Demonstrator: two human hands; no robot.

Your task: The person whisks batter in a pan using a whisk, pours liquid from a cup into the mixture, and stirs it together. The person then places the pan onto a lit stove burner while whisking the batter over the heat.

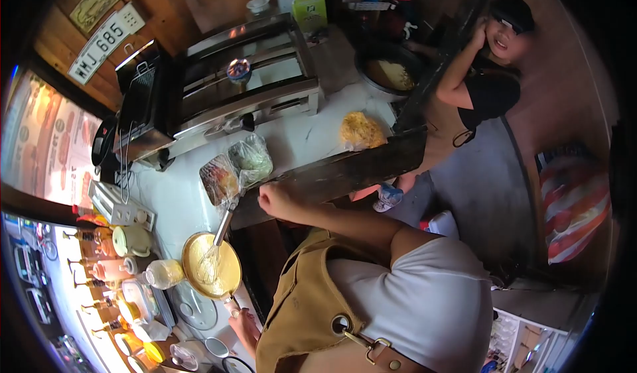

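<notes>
My left hand (245,325) is closed round the handle of a pan (188,287), which has a pale yellow, creamy mixture (227,269) in it. A whisk (220,232) leans in the pan with its wires in the mixture and its handle against the rim. My right hand (277,199) is curled at the dark wooden counter edge, apart from the whisk handle, with nothing visible in it. Just beyond it on the counter lie a clear plastic bag with green contents (251,159) and a wrapped pack with brownish-red contents (219,179).
A gas stove (249,98) burns with a lit flame. Behind my right arm are a yellow bag of food (361,131) and a black wok (371,58). Jars, pump bottles (109,269) and a glass lid (194,307) crowd the left. Another person (488,88) stands at the right.
</notes>
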